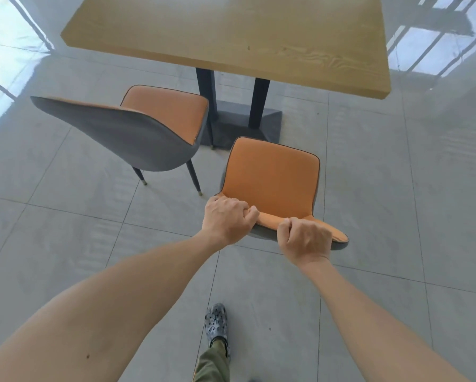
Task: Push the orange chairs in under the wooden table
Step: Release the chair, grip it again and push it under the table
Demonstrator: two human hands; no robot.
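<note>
Leftmost, a second orange chair (137,125): grey shell back toward the camera, orange seat facing the wooden table (231,31), front edge just reaching under the tabletop's near edge, beside the table's dark pedestal base (245,125). Two thin black legs with brass tips showing below the shell, planted on the grey tiled floor (65,230).

Next, at centre, left hand (225,219) curled over the top edge of the nearer orange chair (270,177), fingers wrapped forward onto the orange face, thumb apparently behind on the grey side, though hidden. Just to its right, right hand (304,238) gripping the same top edge likewise, knuckles up, fingers folded over the rim. A short stretch of backrest rim bare between the two hands.

Nearer chair's seat pointing at the table, front edge close to the pedestal base but well short of the tabletop's overhang; legs not in view.

Below, between the forearms, one foot in a grey patterned clog (216,323) with an olive trouser leg (212,365).

Far right, bright window reflections on glossy tiles.
</note>
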